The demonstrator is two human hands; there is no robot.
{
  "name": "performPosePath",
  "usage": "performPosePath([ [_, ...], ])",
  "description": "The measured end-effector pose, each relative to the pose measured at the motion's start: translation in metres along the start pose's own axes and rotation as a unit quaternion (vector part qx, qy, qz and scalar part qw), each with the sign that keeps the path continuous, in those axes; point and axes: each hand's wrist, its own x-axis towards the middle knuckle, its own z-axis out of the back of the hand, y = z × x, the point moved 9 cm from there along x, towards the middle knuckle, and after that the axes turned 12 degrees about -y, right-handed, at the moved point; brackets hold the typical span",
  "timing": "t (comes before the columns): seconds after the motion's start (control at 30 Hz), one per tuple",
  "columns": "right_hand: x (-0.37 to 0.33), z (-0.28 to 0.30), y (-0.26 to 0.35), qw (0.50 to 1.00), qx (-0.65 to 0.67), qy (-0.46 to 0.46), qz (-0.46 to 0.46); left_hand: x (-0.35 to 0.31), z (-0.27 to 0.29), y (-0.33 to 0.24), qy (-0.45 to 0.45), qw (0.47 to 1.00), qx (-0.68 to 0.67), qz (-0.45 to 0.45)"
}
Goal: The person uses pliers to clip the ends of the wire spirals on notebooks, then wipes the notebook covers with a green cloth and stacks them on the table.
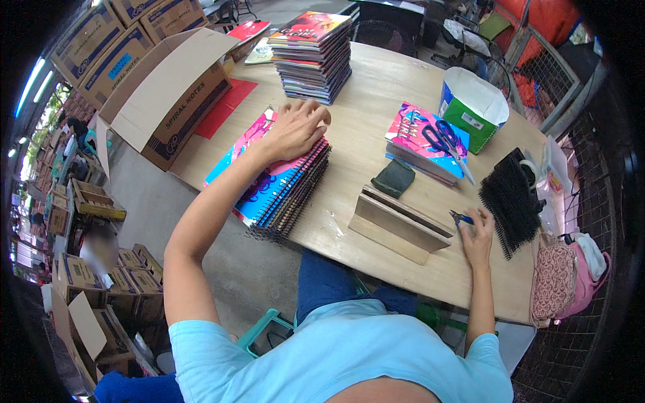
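Observation:
My left hand [299, 132] lies over the far end of a stack of spiral-bound notebooks [272, 191] with pink and blue covers. Its fingers are bent and a little apart, and their tips are partly hidden. Black coils line the stack's right side. At the right of the table, my right hand [478, 236] is closed on small pliers [461, 217] with blue on the handles and dark jaws pointing left. Beside it stands a wooden block with a lengthwise slot [398, 225]. A dark green pad [394, 178] lies behind that block.
Scissors [441, 136] rest on a second pile of pink-covered books [408, 127]. A green and white box [470, 117] stands behind. Black plastic coils [507, 201] lie at right, near a pink bag [571, 275]. A tall notebook stack [312, 60] and an open carton [175, 111] occupy the far left.

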Motion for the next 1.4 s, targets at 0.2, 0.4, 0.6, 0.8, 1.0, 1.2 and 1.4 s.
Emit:
performPosePath([
  [0.2,0.054,-0.020,-0.059,0.944,0.090,-0.061,-0.311,0.122,-0.024,-0.038,-0.011,0.997,-0.069,0.024],
  [0.4,0.074,-0.091,-0.067,0.869,0.327,0.006,-0.372,0.133,-0.193,-0.018,0.144,0.916,-0.154,0.342],
  [0.6,0.070,-0.077,-0.061,0.870,0.324,-0.103,-0.356,0.124,-0.182,0.024,0.015,0.918,-0.130,0.375],
  [0.8,0.085,-0.038,-0.023,0.985,-0.017,-0.123,-0.123,0.103,0.046,-0.048,-0.397,0.885,-0.155,0.186],
  [1.0,0.119,0.032,0.138,0.892,0.436,-0.017,-0.115,-0.005,0.076,-0.089,-0.389,0.739,-0.503,0.222],
  [1.2,0.081,-0.014,0.165,0.899,0.421,0.010,-0.116,-0.063,-0.007,-0.061,-0.322,0.702,-0.562,0.297],
  [1.4,0.066,-0.015,0.165,0.917,0.385,-0.001,-0.106,-0.079,-0.035,-0.057,-0.290,0.710,-0.567,0.301],
])
